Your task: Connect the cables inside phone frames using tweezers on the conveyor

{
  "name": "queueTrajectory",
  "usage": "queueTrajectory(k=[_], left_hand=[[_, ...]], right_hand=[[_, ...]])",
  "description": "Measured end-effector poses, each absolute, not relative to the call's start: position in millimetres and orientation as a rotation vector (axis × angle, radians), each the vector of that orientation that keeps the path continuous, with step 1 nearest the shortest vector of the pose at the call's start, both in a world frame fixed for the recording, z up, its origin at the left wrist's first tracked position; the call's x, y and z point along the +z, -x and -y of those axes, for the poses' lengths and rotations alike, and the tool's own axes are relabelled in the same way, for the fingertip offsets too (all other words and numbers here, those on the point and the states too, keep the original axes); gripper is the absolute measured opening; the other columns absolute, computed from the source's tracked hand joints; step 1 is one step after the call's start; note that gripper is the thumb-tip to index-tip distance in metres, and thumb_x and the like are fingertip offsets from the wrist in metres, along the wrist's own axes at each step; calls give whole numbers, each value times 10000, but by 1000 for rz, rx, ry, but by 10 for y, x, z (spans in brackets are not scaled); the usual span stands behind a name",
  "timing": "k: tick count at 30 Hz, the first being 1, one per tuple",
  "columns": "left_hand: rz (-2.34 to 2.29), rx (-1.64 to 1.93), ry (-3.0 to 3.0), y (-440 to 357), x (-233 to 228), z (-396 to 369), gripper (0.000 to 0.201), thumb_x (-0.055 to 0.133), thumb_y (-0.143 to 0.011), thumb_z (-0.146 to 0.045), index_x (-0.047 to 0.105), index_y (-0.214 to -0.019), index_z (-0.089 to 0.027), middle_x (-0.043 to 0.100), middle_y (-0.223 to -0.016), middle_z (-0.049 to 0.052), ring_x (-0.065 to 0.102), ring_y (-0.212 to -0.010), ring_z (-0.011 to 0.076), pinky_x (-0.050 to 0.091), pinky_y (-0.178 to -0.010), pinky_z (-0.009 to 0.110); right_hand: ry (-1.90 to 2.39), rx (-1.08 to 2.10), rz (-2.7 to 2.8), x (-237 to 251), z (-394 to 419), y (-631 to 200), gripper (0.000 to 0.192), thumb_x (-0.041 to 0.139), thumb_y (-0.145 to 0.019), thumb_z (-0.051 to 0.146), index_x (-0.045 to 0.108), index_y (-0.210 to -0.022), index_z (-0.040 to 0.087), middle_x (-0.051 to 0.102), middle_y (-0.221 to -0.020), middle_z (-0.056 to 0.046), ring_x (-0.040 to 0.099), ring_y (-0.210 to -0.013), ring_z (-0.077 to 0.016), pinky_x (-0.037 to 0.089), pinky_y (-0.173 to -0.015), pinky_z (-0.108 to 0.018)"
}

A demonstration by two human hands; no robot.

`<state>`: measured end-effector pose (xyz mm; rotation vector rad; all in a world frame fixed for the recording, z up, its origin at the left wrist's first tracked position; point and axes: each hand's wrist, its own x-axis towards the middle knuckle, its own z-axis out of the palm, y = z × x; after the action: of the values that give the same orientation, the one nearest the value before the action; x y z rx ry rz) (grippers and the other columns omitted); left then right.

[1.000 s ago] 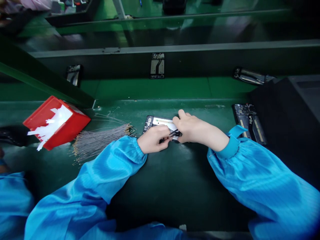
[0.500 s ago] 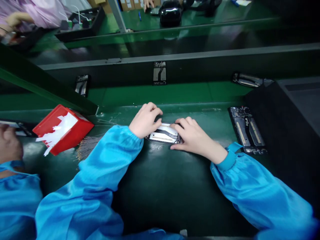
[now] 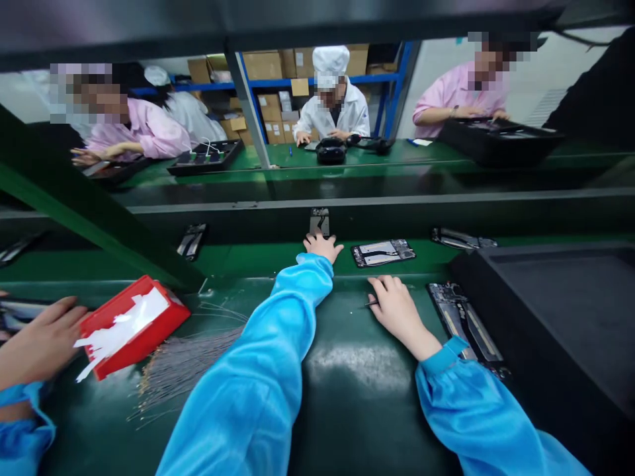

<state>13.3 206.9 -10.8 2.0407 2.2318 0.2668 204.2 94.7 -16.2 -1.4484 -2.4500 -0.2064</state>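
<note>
Head, left hand (image 3: 322, 248): fingers spread at opened phone (image 3: 319, 220), contact unclear
Right hand (image 3: 397, 311): curled round dark tool (image 3: 372, 303), near bench's (image 3: 347, 350) far edge

Looks like phone factory. Long green workbench (image 3: 357, 423) up front. Opened phones (image 3: 383, 252), insides showing, in loose row along green strip (image 3: 248, 261). Pile of thin cables (image 3: 193, 360) on workbench. Across, person in white coat and cap (image 3: 358, 116), person in pink coat (image 3: 441, 92), at second bench (image 3: 292, 162). Behind, blue rack (image 3: 278, 83), cardboard boxes (image 3: 262, 66).
</note>
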Motion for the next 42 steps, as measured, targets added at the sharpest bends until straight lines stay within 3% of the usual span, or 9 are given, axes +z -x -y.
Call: queueTrajectory(k=[7, 11, 15, 18, 23, 29, 35, 39, 42], left_hand=[[-2184, 266, -2185, -76, 71, -1981, 290, 449, -843, -392, 583, -1059, -253, 345, -1260, 136, 398, -1086, 325, 393, -808, 507], [-2007, 223, -2365, -4, 147, -1248, 274, 488, -819, -422, 571, -1051, -301, 339, -1279, 79, 359, -1128, 295, 392, -843, 481], [-1486, 272, -2687, 160, 153, -345, 293, 562, -777, -352, 558, -1067, -306, 359, -1273, 84, 324, -1173, 293, 363, -888, 493], [-1415, 350, -2690, 439, 172, -11, 330, 547, -789, -297, 531, -1119, -294, 380, -1271, 91, 323, -1192, 279, 324, -940, 491], [-1778, 346, -2524, 1001, 230, -5, 158, 527, -789, -217, 589, -927, -170, 459, -1163, 116, 398, -1123, 251, 374, -915, 434], [-1692, 42, -2782, 1058, 215, -62, 89, 523, -751, -131, 575, -819, -156, 506, -1127, 99, 388, -1140, 272, 361, -902, 437], [-1621, 109, -2831, 848, 205, -107, 108, 443, -795, -125, 549, -805, -140, 551, -1005, 83, 482, -1004, 223, 402, -843, 368], [-1568, 321, -2694, 528, 133, -84, 144, 383, -847, -172, 526, -850, -155, 539, -901, 44, 533, -788, 140, 453, -718, 267], [-1506, 411, -2660, 316, 37, -60, 178, 347, -867, -164, 526, -857, -169, 522, -903, 38, 535, -756, 125, 463, -688, 243]], right_hand=[[1464, -161, 2447, -149, -936, -2064, 219, 427, -827, 209, 570, -976, 136, 531, -916, -113, 460, -837, -234, 391, -714, -351], [1326, -81, 2507, -120, -872, -1957, 283, 444, -829, 240, 542, -1069, 126, 529, -972, -127, 453, -875, -239, 385, -737, -361], [1006, 15, 2654, -78, -699, -1749, 399, 491, -812, 284, 476, -1185, 141, 497, -1094, -142, 436, -921, -250, 370, -750, -369], [805, 43, 2751, -59, -557, -1591, 296, 519, -798, 261, 548, -1073, 158, 538, -962, -118, 444, -869, -242, 353, -718, -356], [651, 35, 2846, -75, -407, -1391, 98, 526, -798, 237, 576, -846, 168, 546, -792, -61, 465, -759, -203, 315, -671, -324], [647, 98, 2875, -76, -373, -1376, 98, 476, -824, 226, 551, -807, 165, 561, -775, -54, 487, -725, -186, 299, -650, -312], [760, 213, 2885, -36, -377, -1598, 71, 466, -816, 207, 526, -795, 175, 561, -751, -44, 505, -717, -186, 319, -668, -319], [848, 470, 2691, 67, -390, -1656, 78, 441, -820, 195, 508, -780, 188, 523, -789, -52, 489, -768, -194, 358, -695, -328], [859, 749, 2357, 137, -417, -1605, 93, 401, -844, 208, 489, -818, 197, 495, -877, -62, 483, -868, -189, 393, -748, -327]])
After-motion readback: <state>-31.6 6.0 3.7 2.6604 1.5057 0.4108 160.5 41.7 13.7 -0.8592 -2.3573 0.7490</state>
